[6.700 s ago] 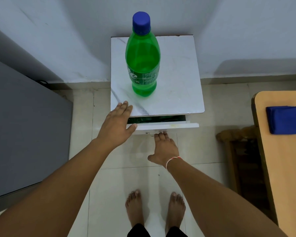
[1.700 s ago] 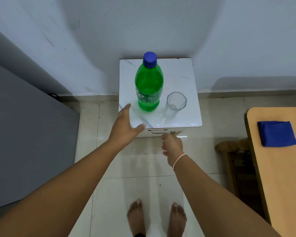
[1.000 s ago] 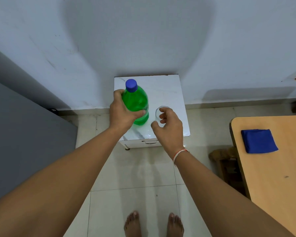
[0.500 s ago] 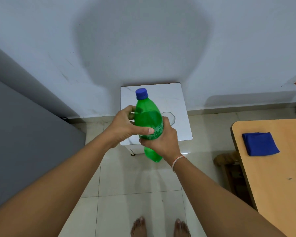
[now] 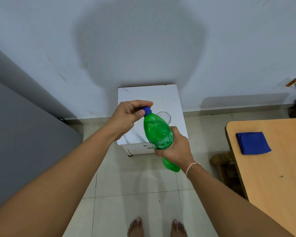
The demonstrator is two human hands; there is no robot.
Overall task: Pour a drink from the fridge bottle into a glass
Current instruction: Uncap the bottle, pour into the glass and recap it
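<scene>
A green plastic bottle (image 5: 156, 132) is held in the air, tilted with its neck up and to the left, over the front of a small white marble-topped cabinet (image 5: 161, 96). My right hand (image 5: 176, 147) wraps its lower body around the label. My left hand (image 5: 128, 115) pinches the blue cap (image 5: 147, 110) between thumb and fingers. A clear empty glass (image 5: 166, 115) stands on the cabinet top just behind the bottle, partly hidden by it.
A grey fridge side (image 5: 20, 134) fills the left. A wooden table (image 5: 272, 168) with a folded blue cloth (image 5: 252, 142) is on the right, a wooden stool (image 5: 220, 159) beside it. My bare feet (image 5: 156, 227) stand on the tiled floor.
The bottle was lifted off the cabinet. My right hand now holds its body alone, and my left hand has slid from the body up to the cap.
</scene>
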